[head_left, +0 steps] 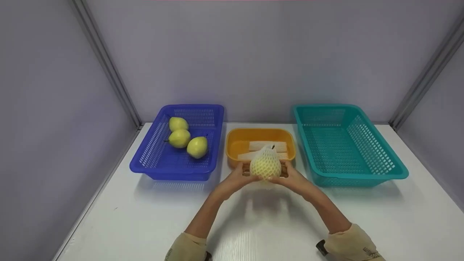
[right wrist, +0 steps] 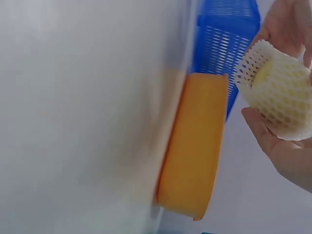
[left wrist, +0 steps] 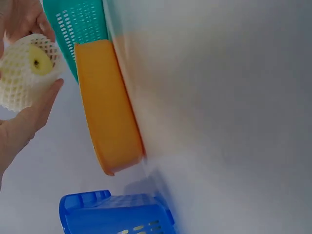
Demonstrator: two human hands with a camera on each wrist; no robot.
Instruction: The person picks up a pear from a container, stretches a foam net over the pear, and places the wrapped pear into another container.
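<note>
A yellow pear (head_left: 265, 166) in a white foam net sleeve is held above the table in front of the orange bin. My left hand (head_left: 236, 182) grips it from the left, and my right hand (head_left: 295, 182) grips it from the right, thumbs on the near side. The pear stands upright, its stem poking out of the net's top. In the left wrist view, one end of the pear (left wrist: 42, 62) shows bare through the net's opening. Fingers of both hands (right wrist: 275, 146) curve round the net in the right wrist view.
At the left stands a blue basket (head_left: 154, 170) with three bare pears (head_left: 197, 147). The orange bin (head_left: 233, 139) behind my hands holds white foam nets (head_left: 266, 145). A teal basket (head_left: 359, 176) stands at the right. Grey walls (head_left: 253, 54) enclose the white table (head_left: 145, 224).
</note>
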